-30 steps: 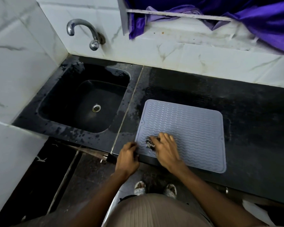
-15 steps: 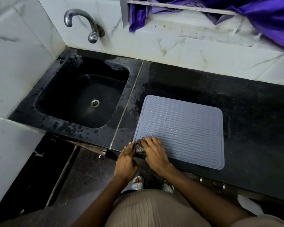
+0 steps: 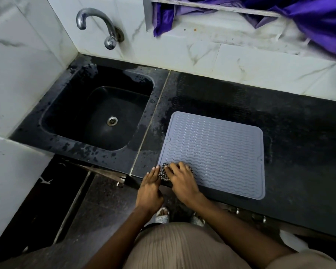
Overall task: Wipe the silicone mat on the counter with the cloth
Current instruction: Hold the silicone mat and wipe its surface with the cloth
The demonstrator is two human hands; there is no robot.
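Note:
A grey silicone mat (image 3: 217, 152) with wavy ridges lies flat on the black counter (image 3: 299, 133), right of the sink. My right hand (image 3: 180, 179) presses a small dark checked cloth (image 3: 162, 173) onto the mat's near left corner, fingers spread over it. Most of the cloth is hidden under that hand. My left hand (image 3: 149, 187) rests flat at the counter's front edge, touching the cloth's left side and the mat's corner.
A black sink (image 3: 97, 117) with a metal drain is sunk into the counter at left, under a chrome tap (image 3: 103, 26). White marble tiles line the walls. Purple fabric (image 3: 308, 20) hangs at the top right. Wet patches mark the counter around the sink.
My right hand has slid the cloth left and toward me, from a little inside the mat to its near left corner. My left hand has closed in against the cloth.

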